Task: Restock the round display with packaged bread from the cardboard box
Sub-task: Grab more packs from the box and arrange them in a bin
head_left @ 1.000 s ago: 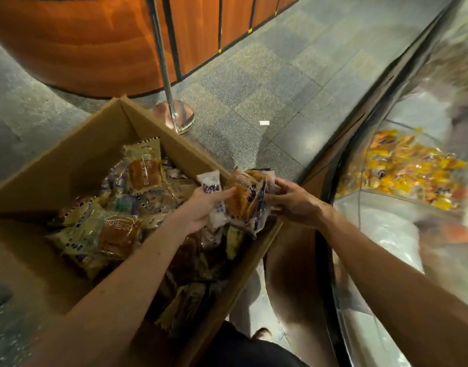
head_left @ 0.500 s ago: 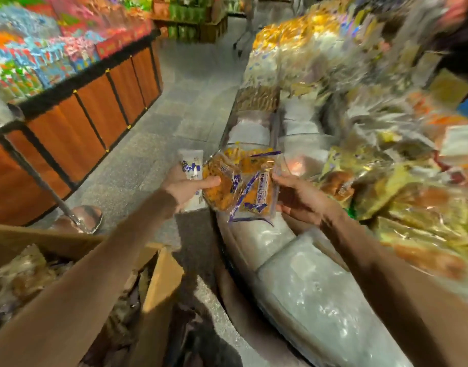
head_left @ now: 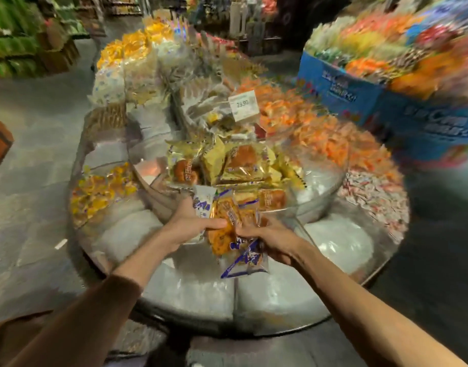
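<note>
1. The left grip (head_left: 193,226) is clasped round a small white packet with blue print (head_left: 204,205). It also holds the top of a bundle of clear plastic bread packets with blue lettering (head_left: 225,234), with the thumb lying across the front.
2. The right grip (head_left: 270,238) clutches the same bundle from the other side, its fingers curled into the wrappers. One packet end hangs below it.
3. The bundle is held in the air over the lower tier of the round clear-plastic display (head_left: 267,300), just in front of its raised clear bowl (head_left: 320,193). The two grips are almost touching.
4. The bowl holds a pile of golden-yellow bread packets (head_left: 241,162).
5. A white price tag reading 23.90 (head_left: 242,105) stands behind that pile.
6. In the lower ring, yellow packets (head_left: 100,192) fill a compartment on the left. Orange packets (head_left: 320,133) lie at the back right, with small red-and-white sweets (head_left: 373,197) beside them.
7. A blue cardboard bin (head_left: 360,94) of blurred, colourful packets stands beyond the display on the right.
8. A brown sleeve (head_left: 95,313) covers the left forearm.
</note>
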The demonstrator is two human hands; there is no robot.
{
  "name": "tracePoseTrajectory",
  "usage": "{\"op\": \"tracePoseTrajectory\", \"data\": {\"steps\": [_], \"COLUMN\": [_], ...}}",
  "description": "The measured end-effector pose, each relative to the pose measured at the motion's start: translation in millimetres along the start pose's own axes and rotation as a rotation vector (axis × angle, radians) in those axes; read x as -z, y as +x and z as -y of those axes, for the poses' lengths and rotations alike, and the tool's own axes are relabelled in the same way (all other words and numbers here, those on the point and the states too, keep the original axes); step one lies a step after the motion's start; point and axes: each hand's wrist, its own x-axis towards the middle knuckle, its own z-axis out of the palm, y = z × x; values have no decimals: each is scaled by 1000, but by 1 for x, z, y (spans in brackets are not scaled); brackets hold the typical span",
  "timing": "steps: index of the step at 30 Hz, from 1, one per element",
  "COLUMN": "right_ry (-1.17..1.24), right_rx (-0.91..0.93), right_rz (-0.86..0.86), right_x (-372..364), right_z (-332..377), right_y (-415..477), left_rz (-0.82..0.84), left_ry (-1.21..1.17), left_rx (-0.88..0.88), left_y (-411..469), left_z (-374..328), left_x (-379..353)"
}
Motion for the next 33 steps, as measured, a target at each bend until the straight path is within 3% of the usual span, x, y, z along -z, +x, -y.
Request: {"op": "tracePoseTrajectory", "data": {"steps": [7,16,23,29,33], "right_ry": [34,104,205,-41,-23], "right_rx": [-25,47,86,8,-9], "right_rz": [-100,-155,-285,-216,-188], "right_x": [62,117,181,271,341], "right_z": [-1,14,44,74,89], "right_y": [-6,21,32,59,92], "left_rz": [245,269,127,16,-165], "left_ry": [17,2,34,98,114], "left_rx": [65,48,0,-97,-122], "left_y": [44,97,133,166,190], "left_z": [-22,-52,-84,-107,-119], "left_x": [-52,-86,-108,-159,-199]}}
